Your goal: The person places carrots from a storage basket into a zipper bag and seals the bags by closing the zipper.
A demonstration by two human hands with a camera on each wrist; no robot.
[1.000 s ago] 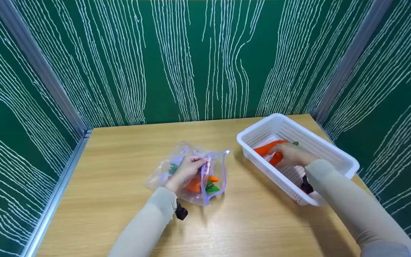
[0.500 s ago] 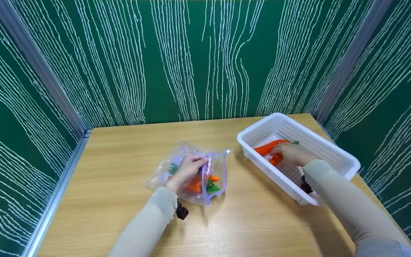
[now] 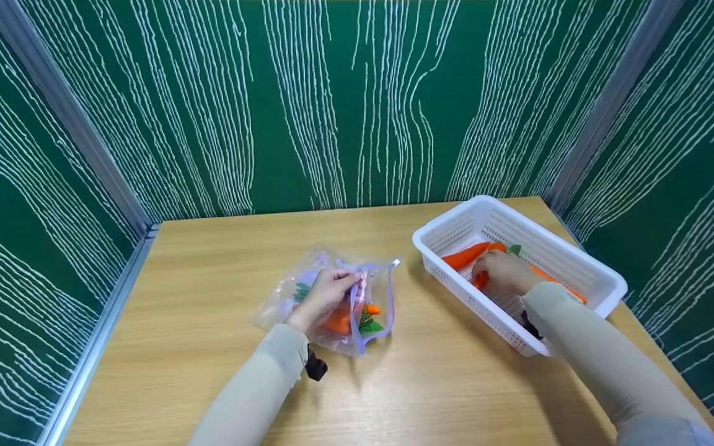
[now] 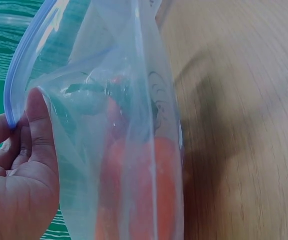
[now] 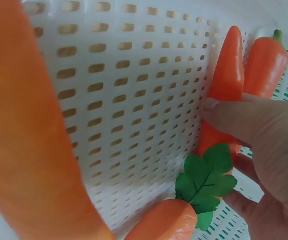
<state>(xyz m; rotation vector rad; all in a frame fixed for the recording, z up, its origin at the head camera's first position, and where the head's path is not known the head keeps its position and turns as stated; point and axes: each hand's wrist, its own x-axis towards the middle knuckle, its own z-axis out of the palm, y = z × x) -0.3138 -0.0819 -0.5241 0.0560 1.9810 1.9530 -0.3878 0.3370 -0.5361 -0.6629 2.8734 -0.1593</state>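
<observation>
Right hand (image 3: 501,272) shifted, grips carrot (image 5: 223,95) in basket (image 3: 605,282); left hand (image 3: 323,297) pinches carrot-filled bag (image 3: 282,303)

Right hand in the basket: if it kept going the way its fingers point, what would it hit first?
Probably the carrot already at the fingertips of the right hand; its thumb presses on one. Beyond that lies the white basket wall, though depth is unclear.

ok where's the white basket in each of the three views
Head: the white basket sits at right on the wooden table, right hand inside it.
Left wrist: not in it; only the clear bag, left hand and table show.
Right wrist: its perforated wall fills most of the picture.
Shared landmark: the carrot under the right hand's fingers.
</observation>
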